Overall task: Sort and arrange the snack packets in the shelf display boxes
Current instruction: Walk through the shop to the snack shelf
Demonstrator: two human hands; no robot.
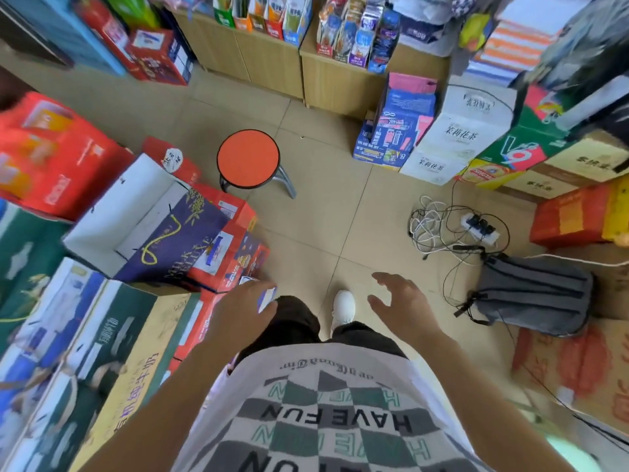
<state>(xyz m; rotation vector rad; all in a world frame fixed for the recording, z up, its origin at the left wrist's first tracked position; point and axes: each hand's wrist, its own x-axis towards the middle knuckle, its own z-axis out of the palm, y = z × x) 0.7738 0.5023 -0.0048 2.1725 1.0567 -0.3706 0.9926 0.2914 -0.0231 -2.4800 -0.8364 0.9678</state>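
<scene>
Tiled shop floor (323, 216) is seen from above, hemmed by stacked cartons (51, 155), with a wooden shelf (272, 63) at the far end where display boxes (354, 35) are stood upright. An orange stool (248, 161) is set between. The left hand (245, 311) is curled round a small blue-and-white snack packet (267, 296), blurred, held low by the thigh; the right hand (401, 301) is spread, nothing held. The boxes lie well ahead of both hands, beyond the stool, so the packet is judged to need carrying forward

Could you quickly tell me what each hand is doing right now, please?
Left hand: holding a small blue-and-white packet.
Right hand: open, fingers spread, holding nothing.
</scene>
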